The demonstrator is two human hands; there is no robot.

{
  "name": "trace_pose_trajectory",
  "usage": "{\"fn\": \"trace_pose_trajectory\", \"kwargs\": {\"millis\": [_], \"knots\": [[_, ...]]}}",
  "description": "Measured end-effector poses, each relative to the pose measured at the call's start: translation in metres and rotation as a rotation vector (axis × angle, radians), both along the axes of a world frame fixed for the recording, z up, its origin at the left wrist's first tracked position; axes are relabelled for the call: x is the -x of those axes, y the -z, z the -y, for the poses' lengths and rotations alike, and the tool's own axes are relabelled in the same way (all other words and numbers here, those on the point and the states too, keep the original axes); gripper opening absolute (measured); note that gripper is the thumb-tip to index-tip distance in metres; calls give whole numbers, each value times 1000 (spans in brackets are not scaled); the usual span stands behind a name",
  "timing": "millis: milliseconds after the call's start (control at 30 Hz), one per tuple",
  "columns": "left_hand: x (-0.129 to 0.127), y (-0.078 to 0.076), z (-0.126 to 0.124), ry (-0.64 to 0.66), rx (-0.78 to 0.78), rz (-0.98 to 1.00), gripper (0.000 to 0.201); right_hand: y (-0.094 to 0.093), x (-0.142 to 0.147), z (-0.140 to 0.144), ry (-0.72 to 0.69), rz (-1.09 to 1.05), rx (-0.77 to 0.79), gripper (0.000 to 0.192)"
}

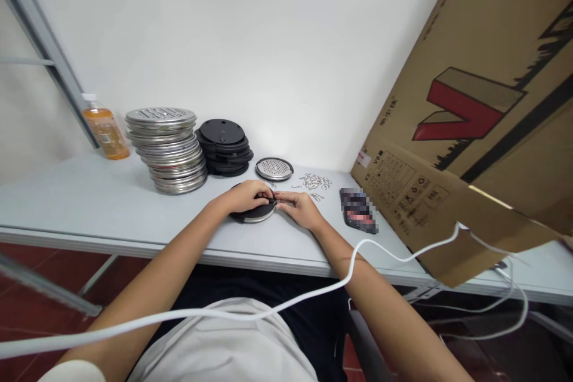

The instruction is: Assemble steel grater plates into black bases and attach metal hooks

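A round black disc with a silvery rim (254, 215) lies on the table in front of me. My left hand (249, 196) rests over its top, with thumb and fingers closed on its right edge. At that same edge, my right hand (301, 209) has its thumb and index finger pinched together. Whatever is between those fingertips is too small to make out. Just behind the hands lies a perforated metal disc in a black frame (274, 168). Small wire clips (314, 181) are scattered to the right of it.
At the left stand a tall stack of metal discs (170, 152), a stack of black discs (224, 149) and an orange bottle (106, 134). A phone-like dark object (358, 210) lies right, beside a large cardboard box (416, 161). A white cable (308, 293) crosses over my forearms.
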State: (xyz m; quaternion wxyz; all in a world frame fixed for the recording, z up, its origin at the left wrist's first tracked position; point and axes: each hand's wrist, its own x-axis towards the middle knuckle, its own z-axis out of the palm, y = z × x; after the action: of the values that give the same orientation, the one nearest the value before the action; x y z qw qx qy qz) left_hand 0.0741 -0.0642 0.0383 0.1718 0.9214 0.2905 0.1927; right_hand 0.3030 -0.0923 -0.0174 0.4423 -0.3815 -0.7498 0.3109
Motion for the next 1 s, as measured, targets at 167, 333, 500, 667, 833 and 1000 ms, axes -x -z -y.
{"fn": "trace_pose_trajectory", "kwargs": {"millis": [167, 333, 500, 667, 833, 1000], "knots": [[-1, 9, 2, -52, 17, 94, 19, -2, 0, 2, 30, 67, -28, 32], [1, 14, -3, -44, 35, 113, 18, 0, 3, 5, 29, 127, -141, 31], [4, 14, -5, -23, 30, 117, 17, -3, 8, 12, 44, 230, -284, 32], [5, 13, -2, -11, 33, 111, 17, -6, 10, 16, 18, 253, -290, 35], [6, 11, -1, -3, 57, 103, 17, -7, 12, 16, 1, 238, -266, 38], [7, 12, -1, -1, 45, 118, 19, -8, 10, 16, 49, 236, -260, 35]]}}
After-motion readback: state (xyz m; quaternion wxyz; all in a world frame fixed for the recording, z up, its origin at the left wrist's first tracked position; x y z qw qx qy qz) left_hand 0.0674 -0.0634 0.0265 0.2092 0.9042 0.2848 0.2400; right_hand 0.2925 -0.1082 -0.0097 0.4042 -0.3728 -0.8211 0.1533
